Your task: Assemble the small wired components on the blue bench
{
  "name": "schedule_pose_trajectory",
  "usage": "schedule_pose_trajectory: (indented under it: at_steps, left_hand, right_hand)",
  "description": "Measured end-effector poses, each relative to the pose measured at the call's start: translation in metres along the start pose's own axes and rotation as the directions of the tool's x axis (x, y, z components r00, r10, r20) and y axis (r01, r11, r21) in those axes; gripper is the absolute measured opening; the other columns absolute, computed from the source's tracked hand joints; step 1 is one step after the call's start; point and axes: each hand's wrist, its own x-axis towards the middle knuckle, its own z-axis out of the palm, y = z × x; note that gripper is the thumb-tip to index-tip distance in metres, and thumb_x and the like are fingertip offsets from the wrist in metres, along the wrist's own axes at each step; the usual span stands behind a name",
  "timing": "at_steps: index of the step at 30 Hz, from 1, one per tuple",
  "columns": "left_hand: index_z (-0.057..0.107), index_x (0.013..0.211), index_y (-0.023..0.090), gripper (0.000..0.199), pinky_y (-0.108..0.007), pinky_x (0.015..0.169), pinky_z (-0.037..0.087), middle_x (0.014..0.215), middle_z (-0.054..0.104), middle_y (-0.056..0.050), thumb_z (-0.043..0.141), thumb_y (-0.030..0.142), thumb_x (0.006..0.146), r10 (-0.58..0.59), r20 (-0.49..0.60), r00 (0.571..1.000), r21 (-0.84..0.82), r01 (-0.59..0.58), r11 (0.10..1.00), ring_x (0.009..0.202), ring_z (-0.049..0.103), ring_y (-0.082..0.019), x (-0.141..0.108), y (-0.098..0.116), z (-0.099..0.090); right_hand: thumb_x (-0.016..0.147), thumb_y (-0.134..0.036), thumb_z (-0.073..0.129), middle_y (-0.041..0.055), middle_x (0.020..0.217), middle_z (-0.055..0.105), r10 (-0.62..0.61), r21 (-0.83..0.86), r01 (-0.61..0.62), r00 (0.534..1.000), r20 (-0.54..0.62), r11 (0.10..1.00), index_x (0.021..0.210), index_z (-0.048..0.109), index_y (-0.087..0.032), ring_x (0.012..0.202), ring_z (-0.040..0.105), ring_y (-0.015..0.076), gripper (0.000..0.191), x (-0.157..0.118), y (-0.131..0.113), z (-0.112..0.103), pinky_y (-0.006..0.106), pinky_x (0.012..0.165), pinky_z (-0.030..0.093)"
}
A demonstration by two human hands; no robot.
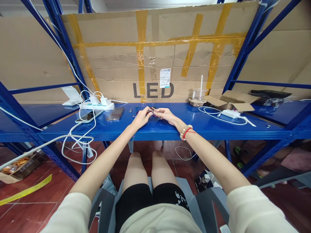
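Over the middle of the blue shelf (175,124), my left hand (142,118) and my right hand (167,115) meet at the fingertips. Both are closed in a pinch around a small piece with thin red and dark wires (151,113). My fingers cover most of it, so its exact kind cannot be told. Behind the fingers lies a small dark item (153,108). Just left of them, small metal-looking bits (130,110) rest on the shelf.
At left are a white power strip (97,106), a phone (89,116) and looped white cables (73,142) hanging over the edge. A plastic cup with straw (198,95), an open cardboard box (230,100) and a white adapter (230,114) stand right. Cardboard (116,71) backs the shelf.
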Motion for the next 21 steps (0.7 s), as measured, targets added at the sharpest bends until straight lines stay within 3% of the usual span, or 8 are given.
schedule_pose_trajectory:
  at_steps: [6,10,15,21]
  left_hand:
    - [0.049,0.103,0.018,0.024,-0.026,0.08,0.043,0.095,0.064,-0.005,0.044,0.026,0.081,0.034,0.062,0.997,-0.021,-0.033,0.999,0.09,0.06,-0.017,-0.0031,0.0032,-0.005]
    - [0.045,0.116,0.02,0.038,-0.028,0.082,0.043,0.091,0.065,-0.002,0.048,0.022,0.078,0.054,0.118,0.992,0.004,-0.055,0.998,0.089,0.06,-0.017,-0.0044,0.0055,-0.008]
    - [0.05,0.112,0.019,0.034,-0.026,0.082,0.043,0.088,0.066,-0.001,0.049,0.021,0.078,0.076,0.086,0.993,0.02,-0.078,0.997,0.086,0.061,-0.016,-0.0036,0.005,-0.0074]
    - [0.059,0.099,0.017,0.024,-0.025,0.083,0.044,0.098,0.066,-0.004,0.05,0.022,0.078,0.107,0.047,0.993,0.015,-0.108,0.994,0.093,0.06,-0.016,-0.0021,0.0037,-0.0054]
  right_hand:
    - [0.049,-0.044,0.075,0.0019,0.066,0.061,-0.026,-0.018,0.026,1.0,-0.007,1.0,0.074,0.068,-0.013,0.053,0.045,0.0071,0.041,-0.001,0.0018,0.0007,0.021,0.047,0.034]
    - [0.048,-0.04,0.076,0.0029,0.066,0.063,-0.036,-0.056,0.039,0.998,0.054,0.998,0.072,0.068,-0.012,0.056,0.049,0.0091,0.037,-0.0006,0.006,-0.0014,0.023,0.052,0.037]
    - [0.051,-0.044,0.073,0.0022,0.065,0.062,-0.028,-0.107,0.035,0.998,0.06,0.994,0.075,0.069,-0.011,0.055,0.046,0.0082,0.04,0.0004,0.0071,-0.003,0.023,0.053,0.036]
    - [0.055,-0.05,0.07,-0.0009,0.056,0.054,0.017,-0.142,-0.006,0.997,0.079,0.99,0.074,0.069,-0.011,0.05,0.039,0.0065,0.044,0.0008,0.0038,-0.0031,0.022,0.049,0.031]
